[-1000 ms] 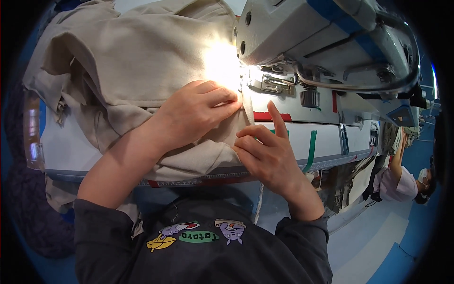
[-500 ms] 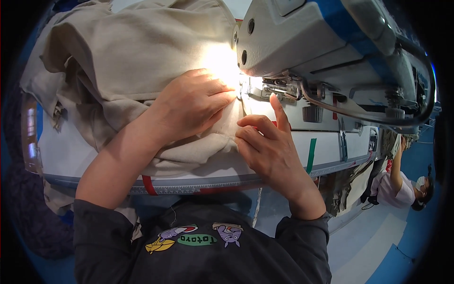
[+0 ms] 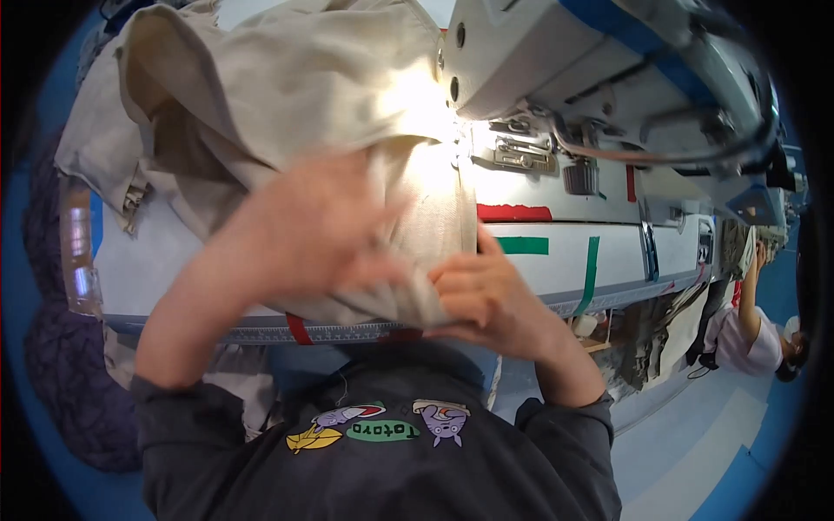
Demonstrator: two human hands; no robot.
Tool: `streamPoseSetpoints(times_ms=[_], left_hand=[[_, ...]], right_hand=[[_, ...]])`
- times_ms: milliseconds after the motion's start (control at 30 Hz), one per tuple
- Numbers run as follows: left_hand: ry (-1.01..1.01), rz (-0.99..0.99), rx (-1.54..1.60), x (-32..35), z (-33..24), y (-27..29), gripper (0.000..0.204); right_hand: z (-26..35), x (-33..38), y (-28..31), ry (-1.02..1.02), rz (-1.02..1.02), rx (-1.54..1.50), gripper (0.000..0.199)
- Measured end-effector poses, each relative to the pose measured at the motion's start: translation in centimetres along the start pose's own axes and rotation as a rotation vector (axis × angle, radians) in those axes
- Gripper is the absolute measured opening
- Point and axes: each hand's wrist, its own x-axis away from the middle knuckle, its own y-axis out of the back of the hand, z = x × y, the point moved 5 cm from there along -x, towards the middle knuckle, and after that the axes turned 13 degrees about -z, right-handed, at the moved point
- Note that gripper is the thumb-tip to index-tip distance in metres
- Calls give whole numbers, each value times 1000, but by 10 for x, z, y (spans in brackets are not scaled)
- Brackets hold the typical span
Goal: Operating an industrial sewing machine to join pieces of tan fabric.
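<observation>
A large piece of beige fabric [image 3: 295, 78] lies bunched over the white table, its right edge running under the lit needle area of a sewing machine [image 3: 539, 65]. My right hand [image 3: 491, 300] pinches the near right corner of the fabric at the table's front edge, fingers closed round it. Smeared by motion, my left hand [image 3: 321, 230] hovers over or touches the fabric just left of that corner; whether its fingers hold cloth cannot be made out. The needle itself is lost in the glare.
A ruler strip [image 3: 261, 334] runs along the table's front edge. Red tape [image 3: 514, 213] and green tape [image 3: 589, 276] mark the tabletop, with dark-handled snips [image 3: 648, 239] further right. Purple cloth [image 3: 74, 382] is heaped at left. Another person [image 3: 751, 339] works at the far right.
Both hands have moved away from the needle toward me. My right hand has taken hold of the fabric's near corner, and the stretch of fabric before the needle is now uncovered.
</observation>
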Motion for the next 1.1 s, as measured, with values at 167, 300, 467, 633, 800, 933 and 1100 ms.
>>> streamPoseSetpoints(times_ms=[167, 300, 467, 633, 800, 933, 1100], left_hand=[[159, 1016, 76, 51, -90, 6, 47], [220, 100, 89, 25, -68, -3, 53], [485, 165, -12, 31, -12, -22, 65], [417, 6, -124, 29, 8, -19, 61], [393, -69, -123, 20, 24, -22, 61], [387, -92, -112, 12, 34, -24, 60], [365, -133, -154, 6, 47, -25, 59]], right_hand=[[26, 33, -14, 17, -146, 121, 10], [30, 33, -7, 85, -323, 507, 12], [38, 40, -13, 112, -202, 563, 10], [33, 33, -9, 103, -180, 558, 10], [30, 18, -1, 86, -128, 557, 11], [22, 11, 5, 60, -109, 518, 11], [16, -1, 9, 37, -90, 530, 12]])
